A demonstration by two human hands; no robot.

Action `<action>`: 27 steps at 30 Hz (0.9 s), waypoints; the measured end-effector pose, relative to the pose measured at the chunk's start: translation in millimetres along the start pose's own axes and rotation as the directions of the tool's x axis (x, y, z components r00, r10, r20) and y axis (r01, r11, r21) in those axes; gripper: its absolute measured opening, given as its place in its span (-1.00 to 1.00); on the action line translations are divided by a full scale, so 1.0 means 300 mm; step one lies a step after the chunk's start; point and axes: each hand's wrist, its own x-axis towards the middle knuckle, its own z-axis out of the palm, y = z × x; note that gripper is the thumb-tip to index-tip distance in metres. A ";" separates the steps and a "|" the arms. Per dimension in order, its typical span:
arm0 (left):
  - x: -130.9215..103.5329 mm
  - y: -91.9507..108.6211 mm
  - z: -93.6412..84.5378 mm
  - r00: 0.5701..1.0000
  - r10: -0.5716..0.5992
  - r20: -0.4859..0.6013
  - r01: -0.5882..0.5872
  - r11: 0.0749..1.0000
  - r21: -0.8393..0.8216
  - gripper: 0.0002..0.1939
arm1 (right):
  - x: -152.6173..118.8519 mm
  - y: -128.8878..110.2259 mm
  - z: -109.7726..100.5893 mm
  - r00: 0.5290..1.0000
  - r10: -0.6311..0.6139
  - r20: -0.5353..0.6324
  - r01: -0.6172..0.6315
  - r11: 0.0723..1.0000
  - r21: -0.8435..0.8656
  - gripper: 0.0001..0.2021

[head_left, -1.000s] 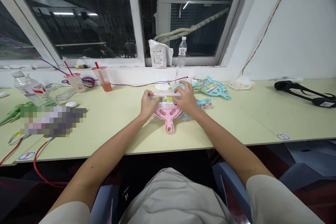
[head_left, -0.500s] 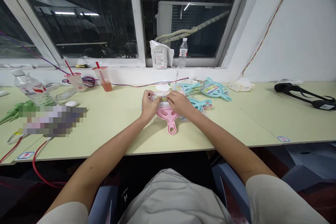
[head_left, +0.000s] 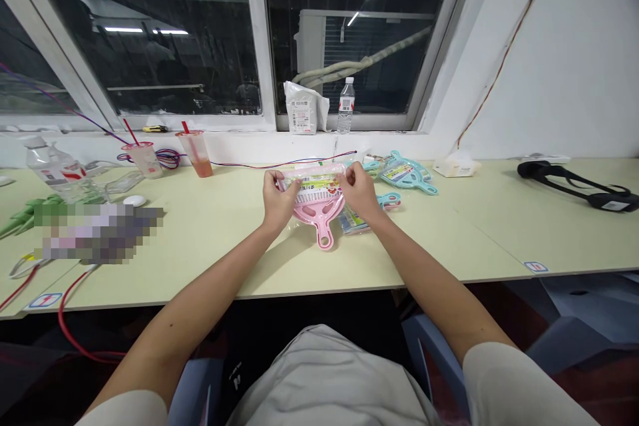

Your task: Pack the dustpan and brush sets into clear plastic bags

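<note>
A pink brush-and-dustpan set (head_left: 319,210) in a clear bag with a printed label is held up above the table, its round handle end pointing toward me. My left hand (head_left: 280,200) pinches the upper left corner of the bag. At the upper right corner, my right hand (head_left: 358,193) grips the bag between thumb and fingers. Behind my right hand lie more bagged sets, among them a light blue one (head_left: 407,174) and another packet (head_left: 353,221) partly hidden by the hand.
Two drink cups with red straws (head_left: 196,153), a large plastic bottle (head_left: 52,163) and green leaves stand or lie at the left. A white tissue pack (head_left: 456,165) and a black strap device (head_left: 574,186) are at the right of the table (head_left: 449,239).
My right hand has moved right, away from my left hand, to the bag's right corner. More of the label now shows between the hands.
</note>
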 end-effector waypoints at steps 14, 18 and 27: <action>0.031 0.028 -0.036 0.982 -0.090 0.166 0.118 0.979 -0.165 -0.75 | 0.013 0.076 0.038 0.935 0.331 0.127 -0.345 0.765 0.543 -0.65; 0.058 0.028 -0.055 0.923 -0.233 0.307 0.327 0.894 -0.306 -0.64 | 0.008 0.084 0.040 0.917 0.378 0.126 -0.380 0.735 0.561 -0.61; 0.126 0.034 -0.145 0.681 -0.179 0.711 0.445 0.871 -0.207 -0.47 | 0.018 0.093 0.022 0.832 0.503 0.236 -0.517 0.549 0.657 -0.75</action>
